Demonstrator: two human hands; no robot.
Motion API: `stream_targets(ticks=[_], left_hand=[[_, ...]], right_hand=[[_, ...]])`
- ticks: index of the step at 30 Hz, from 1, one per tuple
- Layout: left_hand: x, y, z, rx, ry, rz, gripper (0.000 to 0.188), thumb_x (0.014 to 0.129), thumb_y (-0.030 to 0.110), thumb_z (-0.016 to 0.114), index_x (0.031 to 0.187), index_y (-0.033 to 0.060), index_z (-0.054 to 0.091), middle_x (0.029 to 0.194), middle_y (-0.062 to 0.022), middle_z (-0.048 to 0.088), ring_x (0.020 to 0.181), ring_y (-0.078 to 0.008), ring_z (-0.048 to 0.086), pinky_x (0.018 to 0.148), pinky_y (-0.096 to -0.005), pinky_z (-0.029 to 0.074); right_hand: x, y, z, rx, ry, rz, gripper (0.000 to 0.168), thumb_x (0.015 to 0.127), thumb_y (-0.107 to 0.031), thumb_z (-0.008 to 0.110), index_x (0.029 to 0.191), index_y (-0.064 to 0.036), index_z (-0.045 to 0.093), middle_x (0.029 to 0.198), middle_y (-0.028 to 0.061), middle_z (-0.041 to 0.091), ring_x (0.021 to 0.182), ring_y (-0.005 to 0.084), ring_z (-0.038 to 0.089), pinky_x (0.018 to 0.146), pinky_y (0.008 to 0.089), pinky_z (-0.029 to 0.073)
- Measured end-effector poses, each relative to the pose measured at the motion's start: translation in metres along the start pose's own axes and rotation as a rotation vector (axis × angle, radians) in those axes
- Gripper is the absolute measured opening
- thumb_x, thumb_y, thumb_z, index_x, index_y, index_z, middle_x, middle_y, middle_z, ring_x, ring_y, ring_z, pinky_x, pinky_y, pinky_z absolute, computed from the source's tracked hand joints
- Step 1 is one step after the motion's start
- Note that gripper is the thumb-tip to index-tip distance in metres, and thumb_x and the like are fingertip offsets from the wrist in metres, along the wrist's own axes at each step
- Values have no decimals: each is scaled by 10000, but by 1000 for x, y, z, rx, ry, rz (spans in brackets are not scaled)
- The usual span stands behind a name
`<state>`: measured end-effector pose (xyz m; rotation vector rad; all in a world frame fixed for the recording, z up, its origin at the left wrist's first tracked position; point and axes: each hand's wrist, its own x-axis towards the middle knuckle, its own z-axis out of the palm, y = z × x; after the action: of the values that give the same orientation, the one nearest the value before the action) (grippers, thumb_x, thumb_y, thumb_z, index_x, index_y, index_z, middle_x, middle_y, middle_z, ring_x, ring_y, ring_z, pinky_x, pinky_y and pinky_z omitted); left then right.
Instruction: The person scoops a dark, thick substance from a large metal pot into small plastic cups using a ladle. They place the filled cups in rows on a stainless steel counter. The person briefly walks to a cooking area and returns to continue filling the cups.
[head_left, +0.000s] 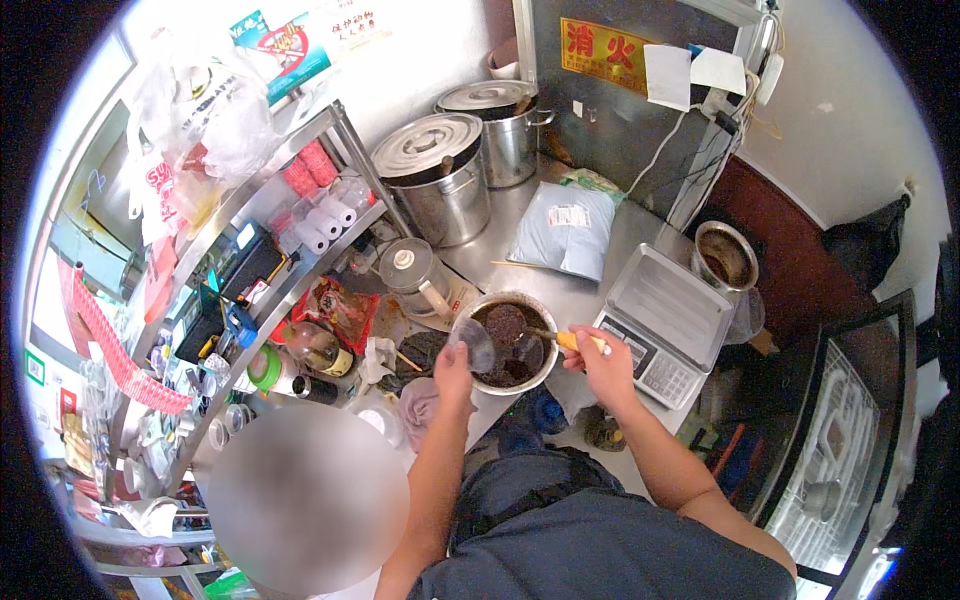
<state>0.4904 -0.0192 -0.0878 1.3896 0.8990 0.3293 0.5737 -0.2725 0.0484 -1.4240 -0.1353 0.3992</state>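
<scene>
A round metal bowl of dark, wet food stands at the edge of the steel counter. My right hand grips the yellow handle of a ladle, whose head lies over the bowl, heaped with dark food. At the bowl's left rim, my left hand holds a small clear plastic cup, tilted over the food. Right of the bowl sits a digital scale with a metal tray. A glass kettle stands behind the bowl, to the left.
Two lidded steel pots stand at the back. A grey plastic package lies before them. Left are a crowded metal shelf, an oil bottle and a pink cloth. A smaller metal bowl sits beyond the scale. A blurred round patch covers the lower left.
</scene>
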Motion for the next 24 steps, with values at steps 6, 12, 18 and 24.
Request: stream_targets(ticks=[6,12,18,24], left_hand=[[-15,-6,40,-977,-382,-313,522,999,463,437,1350,75,446,1318,-84,538,1228,-246,494,1041,-397,395],[-29,-4,31,-1011,-371,-288,472,1017,435,391,1334,91,458,1322,-69,536,1247,-237,480,1063,-400,394],[-38,2,21,-1048,-386,-250,446,1011,400,437,1319,78,460,1336,-74,523,1254,-243,473,1085,-410,369],[-53,2,10,-1064,-376,-233,435,1001,386,477,1304,74,462,1327,-80,526,1244,-242,476,1097,-434,350]], right_hand=[[-40,13,-3,-700,-256,-591,282,905,-161,628,1179,-95,646,900,150,639,801,315,625,719,382,519],[-58,30,-12,-755,-246,-795,299,896,-164,637,1173,-53,623,940,154,646,822,313,638,710,381,529],[-56,46,4,246,51,-53,311,995,-216,512,1197,12,574,964,122,665,826,202,659,718,315,557],[-43,50,-8,887,80,431,258,994,-228,506,1118,-23,599,925,93,664,794,166,655,723,279,569]])
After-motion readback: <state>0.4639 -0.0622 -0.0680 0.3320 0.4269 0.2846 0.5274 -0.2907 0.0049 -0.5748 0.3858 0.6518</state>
